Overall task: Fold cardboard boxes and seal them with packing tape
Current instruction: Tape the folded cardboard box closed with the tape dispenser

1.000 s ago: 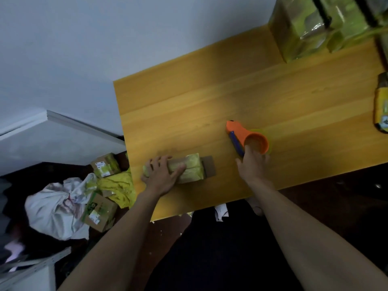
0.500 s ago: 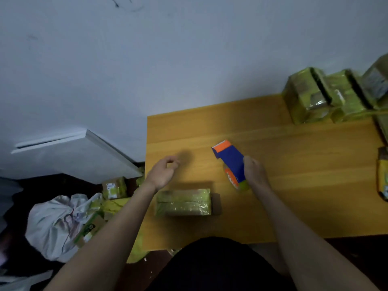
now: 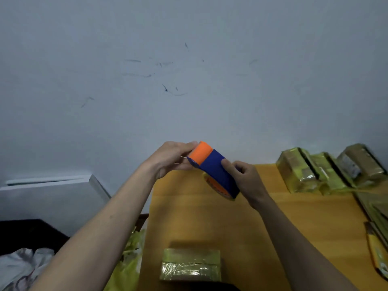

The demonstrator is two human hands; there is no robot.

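Mid-frame above the bench point(image 3: 189, 217), the right hand point(image 3: 247, 181) grips the dispenser point(image 3: 214, 169); left hand point(image 3: 174, 158) pinches its orange end. One box point(image 3: 191, 265) sits at the near edge; three boxes point(image 3: 327, 169) crowd the right.

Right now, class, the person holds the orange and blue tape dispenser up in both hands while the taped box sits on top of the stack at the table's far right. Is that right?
Not quite. The head view shows the taped box lying alone at the table's near edge, apart from the stack. The rest holds: the left hand and right hand hold up the tape dispenser.
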